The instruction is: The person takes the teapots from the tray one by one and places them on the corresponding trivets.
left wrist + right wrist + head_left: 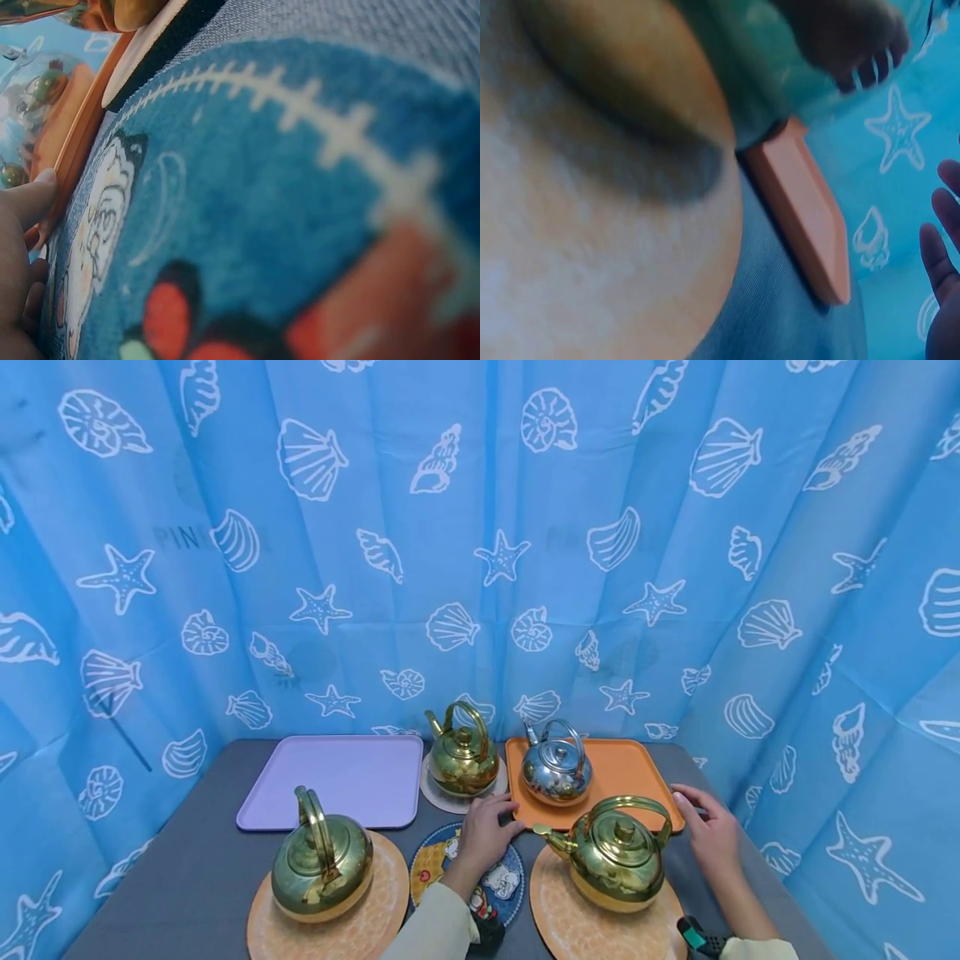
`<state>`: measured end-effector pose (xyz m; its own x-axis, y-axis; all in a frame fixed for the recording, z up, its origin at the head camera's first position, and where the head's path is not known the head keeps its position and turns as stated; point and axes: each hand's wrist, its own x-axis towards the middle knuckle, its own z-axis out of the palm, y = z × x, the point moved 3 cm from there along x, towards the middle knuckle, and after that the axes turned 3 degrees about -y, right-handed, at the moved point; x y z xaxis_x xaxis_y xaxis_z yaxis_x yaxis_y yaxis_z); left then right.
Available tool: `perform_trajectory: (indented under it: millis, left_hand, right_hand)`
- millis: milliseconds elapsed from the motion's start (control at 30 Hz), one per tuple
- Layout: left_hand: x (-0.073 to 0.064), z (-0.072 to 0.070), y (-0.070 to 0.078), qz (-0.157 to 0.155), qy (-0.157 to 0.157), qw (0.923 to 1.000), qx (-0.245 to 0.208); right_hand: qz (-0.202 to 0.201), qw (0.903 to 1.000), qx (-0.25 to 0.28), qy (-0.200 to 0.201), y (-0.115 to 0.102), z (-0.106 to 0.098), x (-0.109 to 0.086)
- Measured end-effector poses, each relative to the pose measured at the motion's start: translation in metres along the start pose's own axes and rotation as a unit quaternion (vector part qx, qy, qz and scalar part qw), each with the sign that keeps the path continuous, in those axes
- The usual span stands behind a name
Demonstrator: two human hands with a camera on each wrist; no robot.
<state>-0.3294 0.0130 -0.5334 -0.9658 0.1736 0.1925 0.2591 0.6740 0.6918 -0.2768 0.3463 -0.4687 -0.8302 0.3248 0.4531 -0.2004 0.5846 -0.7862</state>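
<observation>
An orange tray (645,768) bears a silver teakettle (557,768). My left hand (486,831) is at the tray's left front corner, fingers bent loosely, a fingertip right at the rim in the left wrist view. Under that hand lies a round blue cartoon mat (510,881). My right hand (708,827) stands beside the tray's right edge, fingers spread apart, holding nothing; in the right wrist view its fingers (939,259) show apart from the tray (802,210). A large gold teakettle (618,860) on a round tan placemat (562,910) sits in front, between the hands.
Left of the orange tray, a smaller gold teakettle (463,760) stands on a pale round mat (433,789). A lilac tray (337,777) lies at the back left. Another gold teakettle (322,872) sits on a tan placemat (390,885). A blue shell-print curtain (480,527) hangs behind.
</observation>
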Motion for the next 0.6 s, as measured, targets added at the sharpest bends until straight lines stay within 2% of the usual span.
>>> perform_trajectory:
  millis: [267,400,600]
  left_hand:
    - [0.0,0.001,-0.001,-0.003,0.001,1.0,-0.001]
    - [0.0,0.001,-0.001,-0.002,0.001,1.0,-0.001]
    - [0.0,0.001,0.0,-0.006,-0.002,1.0,0.002]
  right_hand:
    - [-0.016,0.9965,-0.078,-0.024,0.027,0.004,0.009]
    - [0.006,0.9934,-0.104,-0.047,0.042,0.004,0.009]
    - [0.047,0.9882,-0.109,-0.097,0.062,0.001,0.005]
